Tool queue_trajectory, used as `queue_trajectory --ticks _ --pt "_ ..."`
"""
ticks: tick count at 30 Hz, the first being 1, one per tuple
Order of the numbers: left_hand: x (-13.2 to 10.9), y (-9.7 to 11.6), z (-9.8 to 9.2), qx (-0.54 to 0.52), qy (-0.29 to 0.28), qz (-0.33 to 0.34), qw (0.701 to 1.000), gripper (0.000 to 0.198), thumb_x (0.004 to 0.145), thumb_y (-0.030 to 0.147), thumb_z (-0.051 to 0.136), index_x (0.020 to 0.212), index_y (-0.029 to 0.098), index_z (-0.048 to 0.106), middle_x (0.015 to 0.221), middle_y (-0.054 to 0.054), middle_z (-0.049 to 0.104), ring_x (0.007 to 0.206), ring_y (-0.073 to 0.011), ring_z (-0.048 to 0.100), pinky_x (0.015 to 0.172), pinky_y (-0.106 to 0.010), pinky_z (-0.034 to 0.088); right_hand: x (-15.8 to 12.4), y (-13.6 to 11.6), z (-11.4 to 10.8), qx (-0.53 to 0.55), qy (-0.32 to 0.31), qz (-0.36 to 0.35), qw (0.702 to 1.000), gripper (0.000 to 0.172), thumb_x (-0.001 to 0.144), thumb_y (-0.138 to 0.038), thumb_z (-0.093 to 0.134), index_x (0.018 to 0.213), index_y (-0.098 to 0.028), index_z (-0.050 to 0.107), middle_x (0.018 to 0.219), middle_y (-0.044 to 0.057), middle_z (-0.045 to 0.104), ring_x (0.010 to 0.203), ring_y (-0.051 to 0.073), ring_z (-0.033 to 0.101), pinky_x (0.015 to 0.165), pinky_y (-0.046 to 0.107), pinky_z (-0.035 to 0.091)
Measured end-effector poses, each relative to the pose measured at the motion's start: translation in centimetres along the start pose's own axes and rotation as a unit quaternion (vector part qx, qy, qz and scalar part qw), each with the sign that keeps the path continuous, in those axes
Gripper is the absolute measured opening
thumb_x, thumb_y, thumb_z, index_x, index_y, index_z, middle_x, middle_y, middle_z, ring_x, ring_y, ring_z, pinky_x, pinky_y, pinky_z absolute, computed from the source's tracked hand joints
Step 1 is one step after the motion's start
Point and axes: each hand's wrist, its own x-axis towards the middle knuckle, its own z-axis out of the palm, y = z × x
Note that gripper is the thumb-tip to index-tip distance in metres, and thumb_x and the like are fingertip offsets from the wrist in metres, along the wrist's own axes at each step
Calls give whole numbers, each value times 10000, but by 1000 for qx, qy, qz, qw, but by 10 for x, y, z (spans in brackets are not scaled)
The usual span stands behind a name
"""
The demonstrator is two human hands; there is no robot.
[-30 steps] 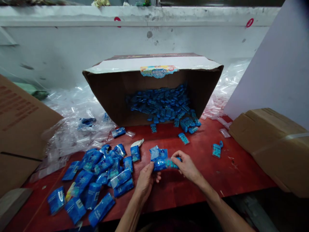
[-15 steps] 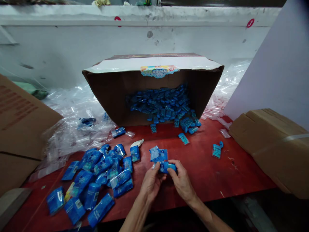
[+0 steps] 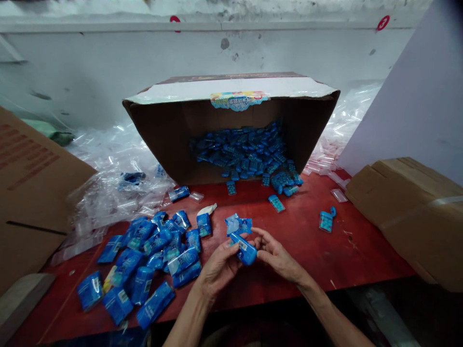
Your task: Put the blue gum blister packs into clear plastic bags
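Blue packet, crosswise earlier, now slants above the table, barcode showing, pinched by the left hand; the right hand is at its nearer end, grip unclear.

Fingers on blue packet (barcode showing), red table, open carton

This looks like a packing workshop: a wide carton lies on its side on a red worktop, holding a heap of matching small blue containers; blue packs lie piled nearby, clear plastic is massed behind, and a red numbered disc marks the stained wall.
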Motion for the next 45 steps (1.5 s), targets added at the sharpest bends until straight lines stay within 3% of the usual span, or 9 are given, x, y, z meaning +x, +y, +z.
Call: queue_trajectory --ticks 3,17,24,27,33,36,39,43,45 --pt "0 -3 1 -2 -11 22 1000 210 724 157 560 927 113 593 790 -61 648 745 -136 585 733 -257 431 0 -2 -1 -10 -9 -19 1000 471 755 -259 527 1202 -262 377 787 -25 413 731 97 435 728 238 371" --pt "7 -28 6 -26 178 85 980 196 650 301 640 693 136 544 571 20 577 548 -94 535 570 -239 454 -11 22 20 -163 134 -42 977 328 833 -293 388 1148 -205 410 738 -23 431 634 97 441 623 220 390" --pt "-4 -20 5 -13 58 42 997 152 720 232 574 829 128 593 768 -51 654 733 -157 606 719 -303 473 -5 21 17 -136 142 -23 980 336 816 -376 402 1084 -179 452 648 -37 428 549 93 431 520 201 376" --pt "-16 -3 -6 -20 78 69 994 100 733 184 553 807 137 601 765 -55 671 736 -182 625 710 -324 486 1 18 15 -161 102 -22 981 316 827 -362 385 1074 -182 467 649 -33 460 518 87 429 502 199 372" --pt "-62 75 -42 -196 132 337 911 454 739 510 430 953 136 572 888 -111 670 885 -248 602 694 -357 517 35 10 3 -426 140 -78 891 194 804 -278 444 935 -203 566 841 26 551 755 144 525 703 246 396" --pt "-69 88 -48 -228 159 343 897 533 774 512 353 1023 74 528 888 -143 663 870 -227 609 660 -314 528 56 14 -2 -564 148 -44 811 183 789 -267 483 946 -223 567 891 38 548 798 163 522 682 246 390" --pt "-52 64 -41 -189 179 265 928 361 826 354 345 940 85 557 742 -105 673 806 -225 626 644 -335 524 70 24 -2 -624 164 -16 764 117 786 -233 489 825 -211 597 852 51 563 818 186 513 687 265 377" --pt "-13 10 -22 -50 228 107 966 96 748 187 512 808 126 556 576 -32 626 547 -149 617 516 -243 485 71 28 -3 -630 178 -18 755 172 814 -207 439 765 -201 604 806 49 571 793 178 517 678 260 375" --pt "4 -9 -14 9 236 78 969 158 688 220 594 809 132 540 599 -16 613 456 -106 569 439 -200 431 64 24 -3 -630 176 -26 756 186 825 -222 427 796 -214 611 806 37 569 785 162 522 677 244 380"
